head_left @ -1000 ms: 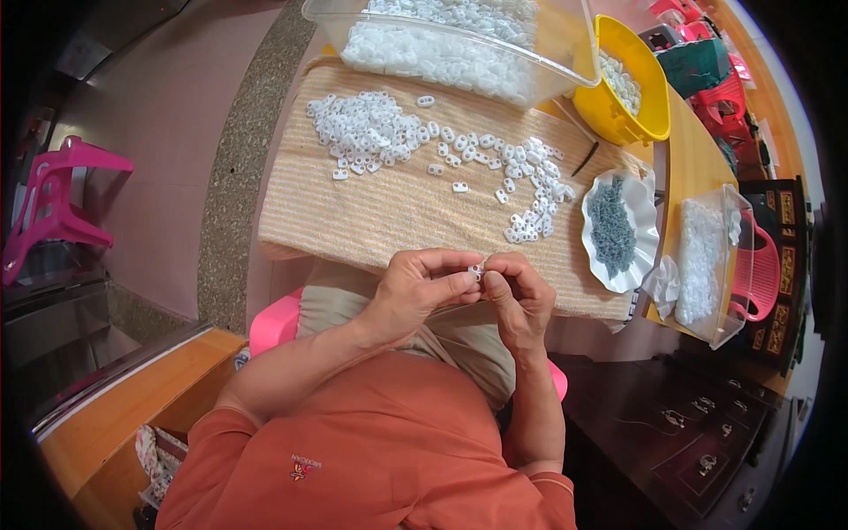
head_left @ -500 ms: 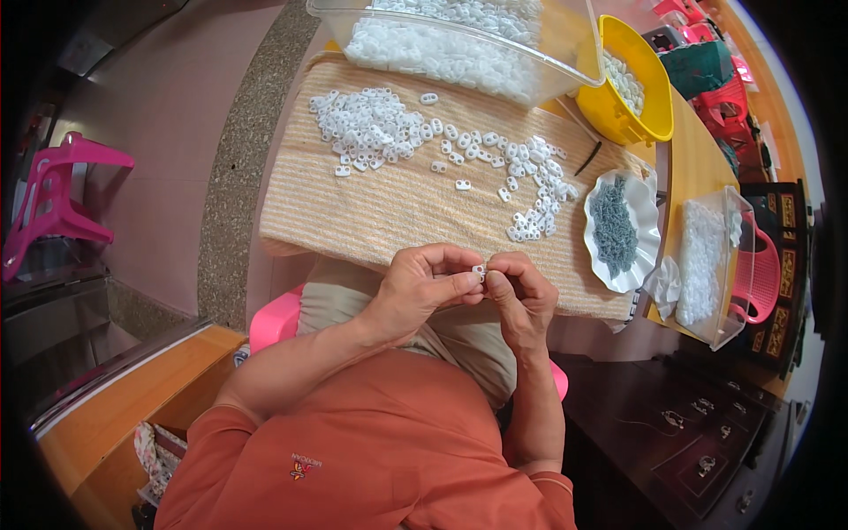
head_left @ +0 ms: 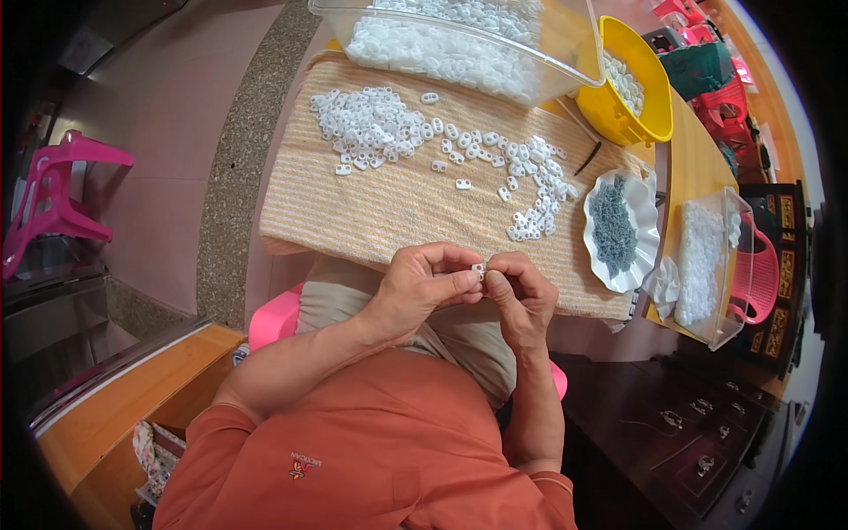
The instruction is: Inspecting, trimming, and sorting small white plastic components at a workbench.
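Note:
Just past the towel's near edge, over my lap, my left hand point(head_left: 424, 287) pinches a small white plastic piece with two holes point(head_left: 478, 270) between thumb and fingertips. My right hand point(head_left: 523, 296) meets it from the right, thumb and forefinger closed together at the piece's edge. Whatever lies between those right fingertips is too small to make out. On the striped towel point(head_left: 353, 212) ahead lies a big heap of similar two-holed white pieces point(head_left: 367, 128). A looser line of them runs right to a smaller cluster point(head_left: 539, 199).
Right of the cluster sits a white wavy-edged dish point(head_left: 649, 238) of tiny grey parts point(head_left: 612, 225). Behind stand a clear plastic bin point(head_left: 565, 66) of white pieces and a yellow basin point(head_left: 652, 119). Another clear box point(head_left: 729, 305) stands far right, a pink stool point(head_left: 53, 199) far left.

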`<state>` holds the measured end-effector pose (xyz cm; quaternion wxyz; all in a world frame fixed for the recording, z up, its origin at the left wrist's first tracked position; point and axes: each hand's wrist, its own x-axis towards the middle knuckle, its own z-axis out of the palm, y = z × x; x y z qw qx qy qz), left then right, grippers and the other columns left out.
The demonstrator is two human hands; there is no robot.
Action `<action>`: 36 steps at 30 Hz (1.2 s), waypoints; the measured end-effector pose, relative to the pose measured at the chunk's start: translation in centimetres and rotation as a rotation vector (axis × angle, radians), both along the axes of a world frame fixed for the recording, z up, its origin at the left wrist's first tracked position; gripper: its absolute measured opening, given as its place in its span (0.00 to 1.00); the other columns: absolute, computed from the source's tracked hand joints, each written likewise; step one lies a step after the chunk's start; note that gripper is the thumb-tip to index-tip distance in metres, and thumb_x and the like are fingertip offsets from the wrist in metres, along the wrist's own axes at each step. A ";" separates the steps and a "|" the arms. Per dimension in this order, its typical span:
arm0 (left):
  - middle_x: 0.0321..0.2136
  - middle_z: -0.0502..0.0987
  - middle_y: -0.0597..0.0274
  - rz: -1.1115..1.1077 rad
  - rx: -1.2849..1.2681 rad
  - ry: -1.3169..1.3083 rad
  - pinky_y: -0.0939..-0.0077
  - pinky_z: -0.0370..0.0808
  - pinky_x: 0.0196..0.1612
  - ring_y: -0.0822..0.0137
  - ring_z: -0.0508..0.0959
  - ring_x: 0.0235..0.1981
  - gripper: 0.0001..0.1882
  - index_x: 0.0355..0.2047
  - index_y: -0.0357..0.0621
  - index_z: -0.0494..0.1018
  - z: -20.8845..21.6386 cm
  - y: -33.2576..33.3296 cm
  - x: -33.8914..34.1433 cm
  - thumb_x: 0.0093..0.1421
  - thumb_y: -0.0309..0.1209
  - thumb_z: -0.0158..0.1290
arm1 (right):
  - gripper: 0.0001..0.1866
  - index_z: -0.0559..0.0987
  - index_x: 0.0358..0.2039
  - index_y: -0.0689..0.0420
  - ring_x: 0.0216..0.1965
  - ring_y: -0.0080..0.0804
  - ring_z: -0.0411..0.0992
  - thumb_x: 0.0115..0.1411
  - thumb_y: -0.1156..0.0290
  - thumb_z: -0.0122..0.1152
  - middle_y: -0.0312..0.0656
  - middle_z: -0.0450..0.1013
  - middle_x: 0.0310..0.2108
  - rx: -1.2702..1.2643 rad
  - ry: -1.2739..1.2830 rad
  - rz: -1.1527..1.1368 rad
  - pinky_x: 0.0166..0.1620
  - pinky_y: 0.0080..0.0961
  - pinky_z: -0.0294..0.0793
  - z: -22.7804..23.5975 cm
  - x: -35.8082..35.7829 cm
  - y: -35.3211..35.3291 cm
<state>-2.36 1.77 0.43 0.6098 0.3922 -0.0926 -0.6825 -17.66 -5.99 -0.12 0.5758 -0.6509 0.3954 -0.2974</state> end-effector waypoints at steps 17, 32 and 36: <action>0.33 0.79 0.60 0.014 0.003 -0.014 0.80 0.80 0.37 0.71 0.80 0.32 0.10 0.41 0.34 0.75 -0.4 0.2 -0.1 0.58 0.22 0.56 | 0.03 0.76 0.34 0.66 0.32 0.20 0.71 0.61 0.80 0.56 0.39 0.73 0.33 -0.086 0.064 0.127 0.36 0.15 0.71 -0.4 -0.5 -0.2; 0.31 0.79 0.61 0.036 -0.026 -0.071 0.83 0.78 0.34 0.73 0.79 0.29 0.11 0.41 0.34 0.75 -0.3 0.4 -0.5 0.57 0.23 0.58 | 0.11 0.79 0.32 0.62 0.32 0.34 0.75 0.59 0.67 0.55 0.45 0.76 0.28 -0.021 0.273 0.080 0.37 0.27 0.72 1.0 -0.1 0.3; 0.31 0.79 0.60 0.047 -0.036 -0.080 0.82 0.78 0.34 0.74 0.79 0.29 0.11 0.41 0.33 0.74 -0.3 0.5 -0.6 0.57 0.23 0.57 | 0.12 0.79 0.31 0.63 0.32 0.34 0.75 0.59 0.66 0.55 0.45 0.76 0.29 0.023 0.251 0.069 0.37 0.27 0.72 1.0 0.0 0.4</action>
